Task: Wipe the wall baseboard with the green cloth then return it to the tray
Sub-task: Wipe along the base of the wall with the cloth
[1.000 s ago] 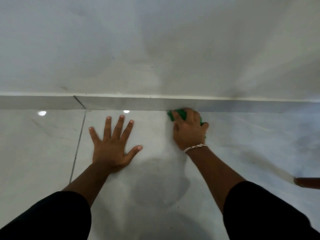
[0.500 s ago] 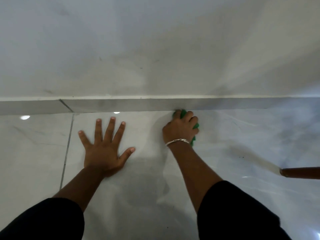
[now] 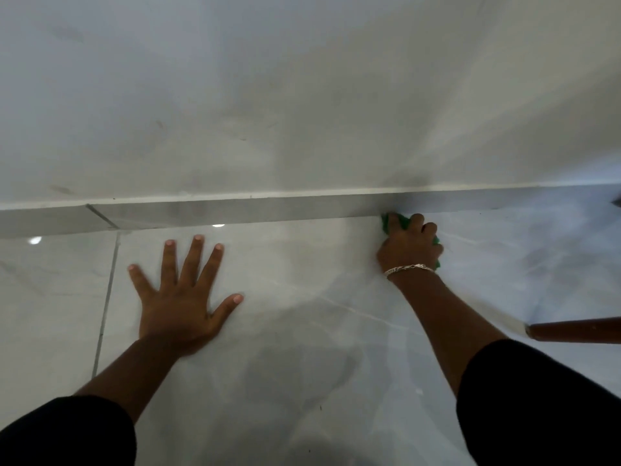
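Note:
The grey baseboard [image 3: 235, 210] runs across the frame where the white wall meets the glossy floor. My right hand [image 3: 408, 248], with a silver bracelet on the wrist, is closed around the green cloth [image 3: 396, 223] and presses it against the foot of the baseboard at the right. Most of the cloth is hidden under my fingers. My left hand [image 3: 179, 297] lies flat on the floor tile with fingers spread, holding nothing, well left of the cloth. No tray is in view.
A brown wooden leg or handle [image 3: 574, 332] pokes in from the right edge, close to my right forearm. A dark grout line [image 3: 107, 297] crosses the pale floor tiles left of my left hand. A dark corner shows at the far right edge.
My right hand has slid the green cloth to the right along the baseboard, away from my left hand. The left hand stays flat on the floor.

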Action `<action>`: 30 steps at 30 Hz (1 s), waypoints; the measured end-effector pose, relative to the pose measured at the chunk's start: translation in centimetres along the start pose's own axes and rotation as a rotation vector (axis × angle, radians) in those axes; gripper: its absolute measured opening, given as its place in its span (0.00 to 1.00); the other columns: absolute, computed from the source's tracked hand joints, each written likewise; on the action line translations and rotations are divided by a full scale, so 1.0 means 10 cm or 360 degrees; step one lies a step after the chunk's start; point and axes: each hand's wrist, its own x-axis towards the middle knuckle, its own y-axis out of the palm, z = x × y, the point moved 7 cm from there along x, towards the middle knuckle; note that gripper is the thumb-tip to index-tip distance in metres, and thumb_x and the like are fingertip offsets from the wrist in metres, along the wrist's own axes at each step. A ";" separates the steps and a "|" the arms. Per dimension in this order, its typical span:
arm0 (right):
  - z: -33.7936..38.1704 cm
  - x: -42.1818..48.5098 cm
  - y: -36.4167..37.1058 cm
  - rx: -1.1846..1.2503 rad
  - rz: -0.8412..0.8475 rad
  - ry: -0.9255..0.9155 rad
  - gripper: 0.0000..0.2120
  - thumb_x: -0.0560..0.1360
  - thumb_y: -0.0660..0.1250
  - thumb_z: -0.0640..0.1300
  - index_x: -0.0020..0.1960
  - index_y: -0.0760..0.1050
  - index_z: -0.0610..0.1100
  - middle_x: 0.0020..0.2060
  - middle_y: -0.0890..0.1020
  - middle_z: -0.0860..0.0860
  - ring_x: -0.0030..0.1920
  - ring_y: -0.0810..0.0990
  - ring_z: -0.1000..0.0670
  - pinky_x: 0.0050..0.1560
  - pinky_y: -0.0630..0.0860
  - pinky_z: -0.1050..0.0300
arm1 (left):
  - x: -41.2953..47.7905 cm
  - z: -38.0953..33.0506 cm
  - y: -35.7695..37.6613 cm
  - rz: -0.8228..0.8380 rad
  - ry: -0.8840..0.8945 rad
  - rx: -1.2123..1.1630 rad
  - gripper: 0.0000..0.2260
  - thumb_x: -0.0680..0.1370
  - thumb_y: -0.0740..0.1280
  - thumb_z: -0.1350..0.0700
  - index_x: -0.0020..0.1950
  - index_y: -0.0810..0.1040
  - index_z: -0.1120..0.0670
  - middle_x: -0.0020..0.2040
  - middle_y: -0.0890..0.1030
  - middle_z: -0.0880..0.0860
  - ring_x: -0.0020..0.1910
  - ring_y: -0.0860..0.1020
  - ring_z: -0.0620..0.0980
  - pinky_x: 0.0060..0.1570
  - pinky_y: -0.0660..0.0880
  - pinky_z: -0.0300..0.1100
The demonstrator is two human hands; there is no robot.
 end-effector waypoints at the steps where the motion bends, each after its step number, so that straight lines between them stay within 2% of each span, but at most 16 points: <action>1: 0.06 0.00 0.01 0.0045 -0.0006 0.0074 0.25 0.72 0.63 0.39 0.69 0.68 0.43 0.62 0.70 0.36 0.61 0.69 0.33 0.56 0.72 0.37 | 0.00 0.00 0.00 0.0004 -0.0008 0.0011 0.39 0.73 0.45 0.27 0.79 0.41 0.42 0.82 0.44 0.50 0.79 0.42 0.60 0.67 0.45 0.78; 4: 0.35 -0.08 0.01 0.0197 -0.0066 0.0312 0.23 0.70 0.63 0.38 0.65 0.70 0.35 0.60 0.71 0.35 0.61 0.69 0.32 0.55 0.72 0.39 | -0.01 -0.02 0.00 -0.0004 -0.0034 0.0045 0.38 0.73 0.44 0.27 0.79 0.40 0.42 0.82 0.43 0.50 0.79 0.41 0.60 0.67 0.45 0.78; 6: 0.59 -0.20 0.00 0.0243 -0.0083 0.0306 0.23 0.70 0.61 0.38 0.64 0.70 0.33 0.61 0.71 0.35 0.61 0.70 0.33 0.55 0.72 0.40 | 0.00 -0.03 0.00 0.0019 -0.0035 0.0066 0.38 0.73 0.44 0.27 0.79 0.40 0.42 0.82 0.43 0.50 0.79 0.41 0.60 0.67 0.44 0.78; 9: 1.33 -0.57 -0.08 0.0251 -0.0038 -0.0054 0.24 0.70 0.61 0.41 0.65 0.70 0.35 0.64 0.70 0.35 0.62 0.70 0.35 0.56 0.71 0.43 | -0.01 -0.03 -0.01 0.0048 -0.0027 0.0053 0.39 0.73 0.44 0.27 0.79 0.42 0.43 0.82 0.43 0.50 0.79 0.41 0.61 0.67 0.44 0.78; 12: 2.07 -0.93 -0.07 0.0290 -0.0009 -0.0392 0.25 0.67 0.64 0.43 0.62 0.72 0.34 0.58 0.74 0.38 0.56 0.73 0.36 0.52 0.73 0.44 | -0.01 -0.02 -0.01 0.0029 -0.0040 0.0043 0.39 0.72 0.43 0.26 0.79 0.42 0.42 0.82 0.44 0.50 0.79 0.40 0.60 0.67 0.43 0.77; 14: 2.11 -0.91 -0.07 0.0224 0.0001 -0.0548 0.24 0.67 0.64 0.43 0.62 0.73 0.36 0.58 0.75 0.39 0.56 0.74 0.36 0.50 0.74 0.43 | 0.01 0.00 -0.02 0.0041 -0.0053 0.0037 0.39 0.72 0.42 0.26 0.79 0.41 0.42 0.82 0.43 0.49 0.79 0.39 0.59 0.68 0.42 0.76; 17: 1.62 -0.71 -0.08 0.0067 -0.0153 -0.0718 0.21 0.64 0.67 0.43 0.58 0.78 0.45 0.55 0.79 0.39 0.53 0.78 0.37 0.45 0.77 0.45 | -0.01 -0.01 -0.01 0.0050 -0.0017 0.0010 0.39 0.72 0.44 0.26 0.79 0.41 0.42 0.82 0.43 0.49 0.79 0.40 0.59 0.68 0.43 0.77; 20: 1.01 -0.35 -0.08 -0.0023 -0.0181 -0.0638 0.20 0.66 0.68 0.41 0.58 0.79 0.48 0.53 0.79 0.38 0.52 0.78 0.35 0.45 0.77 0.41 | -0.02 0.02 -0.03 0.0028 -0.0016 -0.0019 0.39 0.73 0.46 0.27 0.79 0.41 0.42 0.82 0.44 0.48 0.80 0.41 0.59 0.68 0.44 0.77; 24: 0.31 -0.06 0.00 -0.0087 -0.0043 -0.0375 0.24 0.70 0.63 0.38 0.66 0.72 0.45 0.61 0.73 0.36 0.57 0.72 0.34 0.51 0.77 0.38 | -0.01 0.00 -0.03 0.0081 -0.0025 -0.0011 0.39 0.72 0.44 0.26 0.79 0.38 0.42 0.81 0.40 0.48 0.79 0.39 0.58 0.68 0.44 0.77; 28: 0.54 -0.19 -0.05 0.0098 -0.0132 0.0046 0.21 0.70 0.61 0.37 0.63 0.71 0.34 0.58 0.72 0.36 0.58 0.71 0.34 0.52 0.73 0.40 | 0.00 0.01 -0.01 0.0053 -0.0033 0.0015 0.40 0.72 0.43 0.26 0.78 0.38 0.42 0.81 0.40 0.49 0.79 0.38 0.59 0.68 0.43 0.77; 30: 0.79 -0.30 -0.08 0.0144 -0.0176 0.0075 0.19 0.72 0.60 0.37 0.61 0.71 0.32 0.58 0.73 0.37 0.58 0.72 0.36 0.53 0.72 0.42 | 0.00 0.03 0.00 0.0055 -0.0031 0.0017 0.40 0.72 0.42 0.26 0.78 0.37 0.42 0.81 0.40 0.48 0.79 0.38 0.59 0.68 0.43 0.77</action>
